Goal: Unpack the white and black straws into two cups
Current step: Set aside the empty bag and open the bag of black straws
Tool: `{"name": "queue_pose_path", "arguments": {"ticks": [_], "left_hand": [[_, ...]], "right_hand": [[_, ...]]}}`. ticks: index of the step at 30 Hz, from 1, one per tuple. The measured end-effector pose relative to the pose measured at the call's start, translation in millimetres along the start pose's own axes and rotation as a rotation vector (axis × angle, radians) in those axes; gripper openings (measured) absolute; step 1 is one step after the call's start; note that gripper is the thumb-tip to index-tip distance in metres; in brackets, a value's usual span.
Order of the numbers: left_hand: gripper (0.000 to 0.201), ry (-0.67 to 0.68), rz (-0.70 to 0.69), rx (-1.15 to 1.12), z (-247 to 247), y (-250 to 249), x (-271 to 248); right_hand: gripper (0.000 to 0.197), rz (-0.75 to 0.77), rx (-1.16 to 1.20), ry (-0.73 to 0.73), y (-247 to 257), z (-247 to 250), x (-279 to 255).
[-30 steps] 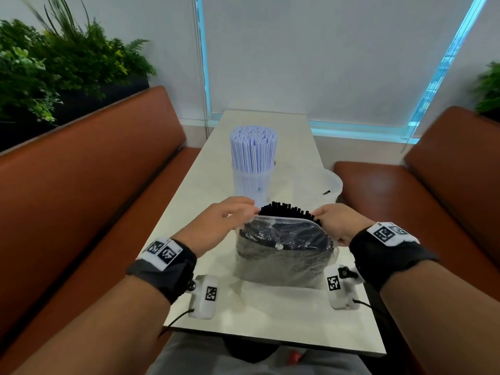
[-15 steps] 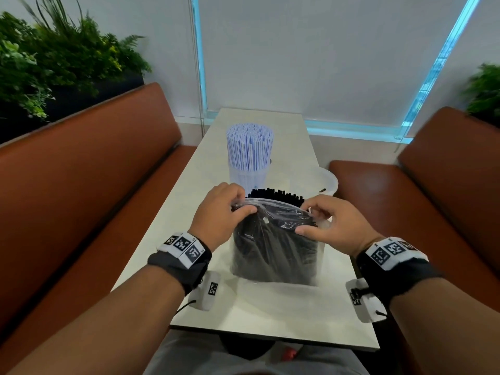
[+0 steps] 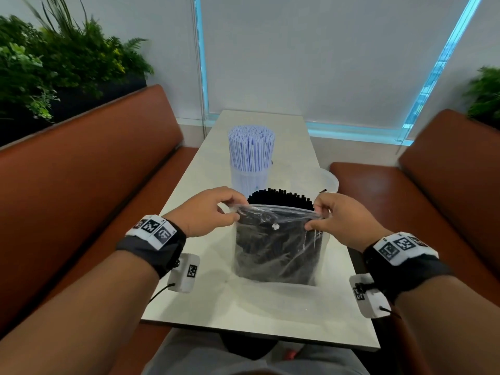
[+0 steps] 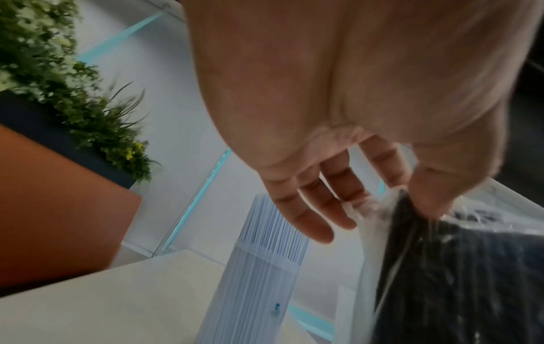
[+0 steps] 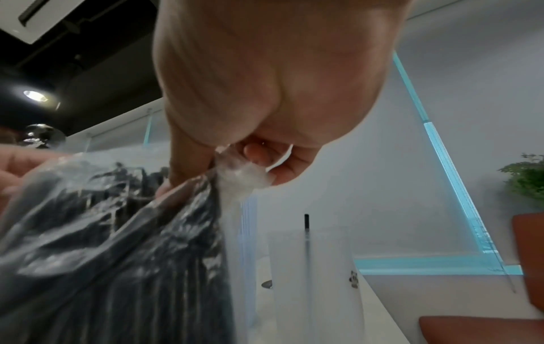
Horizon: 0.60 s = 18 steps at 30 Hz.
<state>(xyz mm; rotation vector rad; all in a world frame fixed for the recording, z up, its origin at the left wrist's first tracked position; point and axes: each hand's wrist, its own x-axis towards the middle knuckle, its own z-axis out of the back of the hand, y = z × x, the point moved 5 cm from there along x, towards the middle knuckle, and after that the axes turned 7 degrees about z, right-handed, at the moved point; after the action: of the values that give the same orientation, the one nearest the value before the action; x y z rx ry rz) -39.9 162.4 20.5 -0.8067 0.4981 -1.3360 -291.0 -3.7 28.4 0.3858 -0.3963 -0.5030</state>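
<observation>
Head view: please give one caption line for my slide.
Left hand and right hand pinch the clear plastic bag of black straws open.

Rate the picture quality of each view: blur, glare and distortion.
Head view: sharp in the middle, benches bowed by the wide lens, glare on the clear bag of black straws.
Left wrist view: motion blur; left hand looms large, white straws readable.
Right wrist view: blurred bag, right hand oversized.
</observation>
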Motion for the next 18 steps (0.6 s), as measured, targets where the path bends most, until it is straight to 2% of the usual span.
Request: {"name": "queue_pose_path", "arguments": {"ticks": [3,5,7,9,11,13,15,17,18], "left_hand": [[0.02,-0.121,-0.047,0.115,-3.4,-4.3,3.0],[0.022,-0.235,-0.114,0.265,-10.8,-10.2,3.0],[0.019,-0.372,-0.173,0.451,-19.8,-17.0,0.2],[0.019,-0.445,-0.197,0.556,-30.5,-19.7,-4.0],[0.015,-0.429,-0.207,0.561,-39.6,-16.0,-6.2],[0.012,-0.37,-0.191,0.475,-45.5,-9.3,-10.9],[0.031,-0.336,-0.166,0.411,-52.3,-4.7,-17.0],[0.04,-0.344,-0.148,0.38,-58.7,-5.6,-22.2],[0.038,-0.363,-0.145,0.363,-60.9,-6.8,-24.1]], "right_hand": [[0.055,0.036,-0.134,-0.118,6.6,-5.1,-0.4],[0.055,0.108,-0.22,-0.19,15.2,-7.3,-2.1],[0.051,0.196,-0.333,-0.255,24.5,-10.8,-6.2],[0.034,0.208,-0.395,-0.296,31.7,-16.5,-11.9],[0.017,0.168,-0.359,-0.298,33.9,-22.0,-18.5],[0.03,0.148,-0.32,-0.267,31.9,-29.9,-25.5],[0.046,0.155,-0.305,-0.249,30.4,-35.4,-29.6],[0.05,0.172,-0.301,-0.273,31.9,-37.7,-31.1],[0.047,0.187,-0.307,-0.292,34.4,-38.4,-30.9]]}}
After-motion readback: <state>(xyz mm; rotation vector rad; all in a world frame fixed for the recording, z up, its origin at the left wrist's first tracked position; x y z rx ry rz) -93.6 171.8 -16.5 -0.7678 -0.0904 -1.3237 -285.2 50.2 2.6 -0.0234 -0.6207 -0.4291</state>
